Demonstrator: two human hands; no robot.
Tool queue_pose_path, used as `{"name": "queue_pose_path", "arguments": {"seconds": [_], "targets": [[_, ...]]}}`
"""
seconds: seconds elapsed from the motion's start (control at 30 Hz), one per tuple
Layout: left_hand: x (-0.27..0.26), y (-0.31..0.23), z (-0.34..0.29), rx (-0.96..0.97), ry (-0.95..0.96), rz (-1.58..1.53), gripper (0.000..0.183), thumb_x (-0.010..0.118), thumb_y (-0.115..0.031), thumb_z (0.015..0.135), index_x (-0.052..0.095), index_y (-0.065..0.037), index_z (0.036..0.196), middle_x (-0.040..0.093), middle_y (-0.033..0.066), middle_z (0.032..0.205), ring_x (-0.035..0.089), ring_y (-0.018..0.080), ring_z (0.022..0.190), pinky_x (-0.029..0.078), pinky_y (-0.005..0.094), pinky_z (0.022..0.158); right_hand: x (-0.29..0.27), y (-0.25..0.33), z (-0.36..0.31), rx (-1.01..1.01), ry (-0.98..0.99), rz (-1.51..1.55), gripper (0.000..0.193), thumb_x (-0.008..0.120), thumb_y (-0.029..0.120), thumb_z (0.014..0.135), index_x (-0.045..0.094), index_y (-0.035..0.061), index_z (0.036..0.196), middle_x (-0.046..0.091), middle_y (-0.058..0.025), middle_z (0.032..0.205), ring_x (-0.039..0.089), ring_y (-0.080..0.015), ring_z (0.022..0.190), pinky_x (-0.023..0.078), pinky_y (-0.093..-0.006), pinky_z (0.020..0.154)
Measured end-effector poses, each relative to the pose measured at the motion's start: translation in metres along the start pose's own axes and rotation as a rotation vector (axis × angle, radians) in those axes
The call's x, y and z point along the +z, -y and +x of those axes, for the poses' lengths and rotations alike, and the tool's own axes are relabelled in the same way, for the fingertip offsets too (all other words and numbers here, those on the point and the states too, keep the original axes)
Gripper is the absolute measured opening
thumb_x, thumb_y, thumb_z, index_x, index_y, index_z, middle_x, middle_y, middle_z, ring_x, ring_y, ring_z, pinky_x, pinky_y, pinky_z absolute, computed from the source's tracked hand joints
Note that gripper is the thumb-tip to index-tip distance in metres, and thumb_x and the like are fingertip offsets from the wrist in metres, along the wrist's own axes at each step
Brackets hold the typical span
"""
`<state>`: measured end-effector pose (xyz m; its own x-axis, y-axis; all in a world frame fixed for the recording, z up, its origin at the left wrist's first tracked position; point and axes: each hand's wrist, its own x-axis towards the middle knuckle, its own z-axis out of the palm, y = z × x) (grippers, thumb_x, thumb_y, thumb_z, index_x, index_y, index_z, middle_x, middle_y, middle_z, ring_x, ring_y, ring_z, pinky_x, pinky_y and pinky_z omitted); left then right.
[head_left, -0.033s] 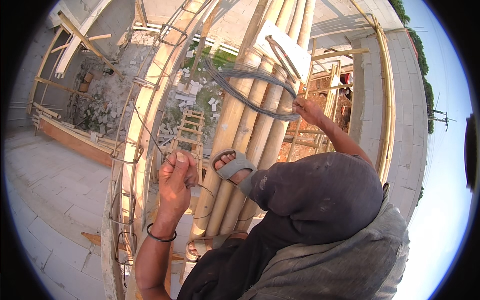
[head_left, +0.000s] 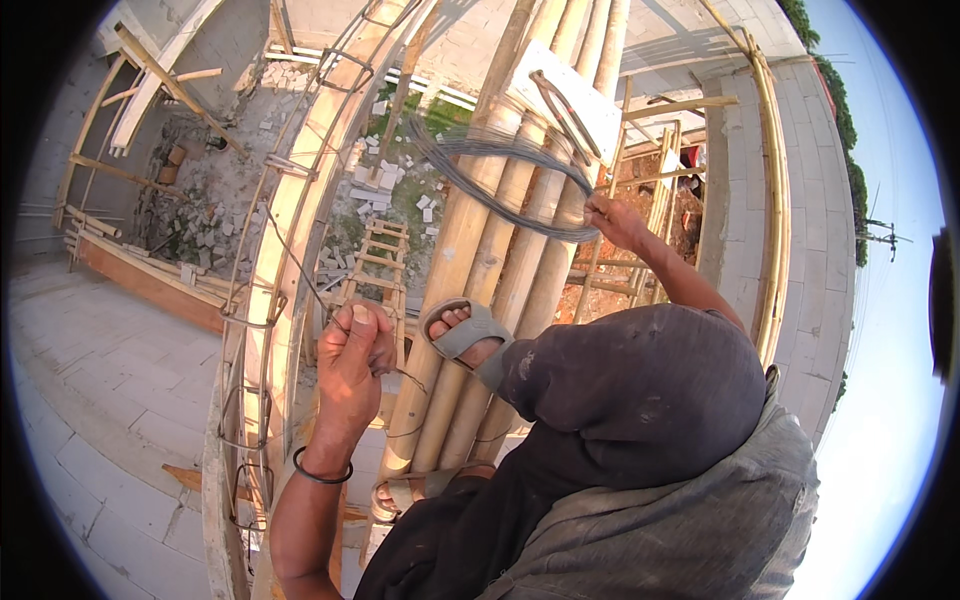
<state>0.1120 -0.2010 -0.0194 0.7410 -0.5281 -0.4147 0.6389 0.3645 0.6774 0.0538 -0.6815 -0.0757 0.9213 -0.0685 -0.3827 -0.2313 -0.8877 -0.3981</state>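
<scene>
My left hand [head_left: 352, 355] is closed, thumb pressed over curled fingers, on a thin dark wire [head_left: 300, 268]. That wire runs up and left to a rebar cage [head_left: 250, 322] along a timber beam. A thin end also shows beyond the hand's right side. Farther off to the right, my right hand [head_left: 620, 222] grips one end of a loose coil of grey wire [head_left: 550, 230]. The coil spreads leftward above the bamboo poles [head_left: 465, 225]. Long-handled pincers [head_left: 562, 112] lie on a white board [head_left: 590, 80] just beyond the coil.
My sandalled foot [head_left: 468, 335] rests on the bamboo poles, high above ground with broken blocks [head_left: 200, 225]. A bamboo ladder [head_left: 380, 255] stands below, between the poles and the beam. Block walls [head_left: 120, 370] flank both sides. More bamboo scaffolding [head_left: 770, 200] rises at right.
</scene>
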Motion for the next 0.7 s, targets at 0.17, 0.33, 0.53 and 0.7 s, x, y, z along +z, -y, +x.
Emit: {"name": "queue_pose_path", "arguments": {"seconds": [0.17,0.33,0.53,0.7], "targets": [[0.012,-0.018,0.032,-0.104,-0.056,0.106,0.027,0.053,-0.029,0.102,0.056,-0.008,0.085,0.033,-0.0098,0.060,0.025,0.0013,0.050,0.019,0.0213,0.046,0.000,0.001,0.002,0.005,0.078,-0.019,0.012,0.068,0.012,0.083,0.061,0.0035,0.089,0.063,-0.0117,0.083,0.063,-0.0261,0.077,0.049,-0.0385,0.069],[0.042,-0.036,0.105,-0.072,-0.054,0.582,0.027,0.054,-0.027,0.099,0.058,-0.006,0.083,0.040,-0.0045,0.063,0.035,0.0083,0.054,0.028,0.0274,0.050,0.008,-0.003,0.008,-0.217,-0.139,-0.027,0.010,0.069,0.009,0.079,0.063,0.0024,0.084,0.063,-0.0136,0.081,0.064,-0.0304,0.078,0.051,-0.0409,0.070],[0.091,0.025,0.148,0.219,0.087,0.990,0.031,0.049,-0.023,0.096,0.062,0.004,0.089,0.062,0.0227,0.076,0.062,0.0355,0.072,0.046,0.0422,0.069,0.002,-0.007,-0.002,-0.246,-0.232,-0.141,0.010,0.067,0.009,0.080,0.063,0.0013,0.086,0.064,-0.0150,0.083,0.063,-0.0340,0.079,0.051,-0.0436,0.072],[0.076,0.083,0.185,0.069,-0.010,0.849,0.034,0.049,-0.026,0.097,0.065,0.003,0.087,0.063,0.0196,0.073,0.061,0.0333,0.069,0.046,0.0408,0.067,-0.014,0.002,0.003,-0.181,-0.063,0.039,0.013,0.066,0.012,0.086,0.063,-0.0001,0.088,0.064,-0.0156,0.082,0.063,-0.0314,0.077,0.050,-0.0419,0.070]]}}
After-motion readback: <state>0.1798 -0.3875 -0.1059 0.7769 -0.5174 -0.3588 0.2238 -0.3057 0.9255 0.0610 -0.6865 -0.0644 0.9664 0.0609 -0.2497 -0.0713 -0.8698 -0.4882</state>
